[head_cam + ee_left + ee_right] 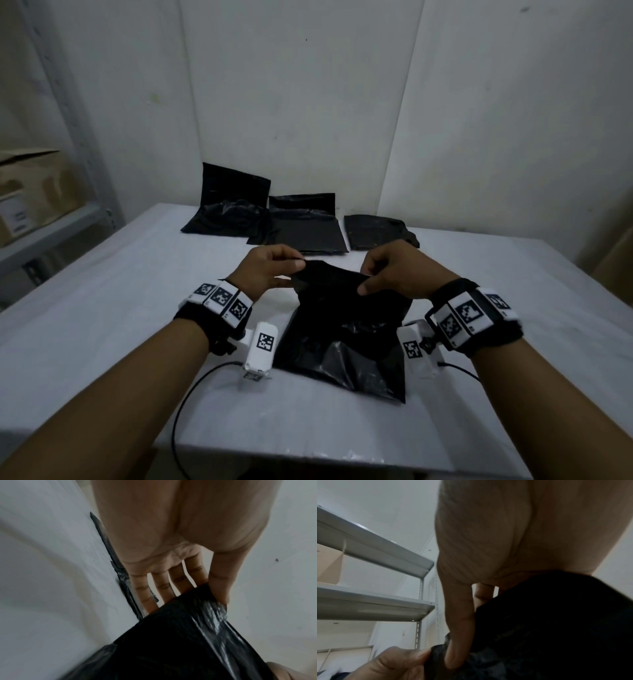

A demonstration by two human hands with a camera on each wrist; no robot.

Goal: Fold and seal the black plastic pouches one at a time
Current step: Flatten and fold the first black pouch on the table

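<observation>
A black plastic pouch (pixel 342 339) lies on the white table (pixel 120 308) in front of me, its far end lifted off the surface. My left hand (pixel 274 270) pinches that raised end between thumb and fingers, and my right hand (pixel 387 274) pinches it beside the left. The left wrist view shows the thumb pressing crinkled black plastic (pixel 197 635) against the fingers (pixel 164 585). In the right wrist view the right thumb (pixel 460 635) bears on the dark pouch (pixel 556 628), with the left hand (pixel 393 665) gripping it at the lower left.
Three more black pouches lie at the table's far side: one (pixel 229 202) propped against the wall, one (pixel 305 222) in the middle, a smaller one (pixel 376 231) to the right. A grey metal shelf (pixel 51 233) with a cardboard box (pixel 30 192) stands at left.
</observation>
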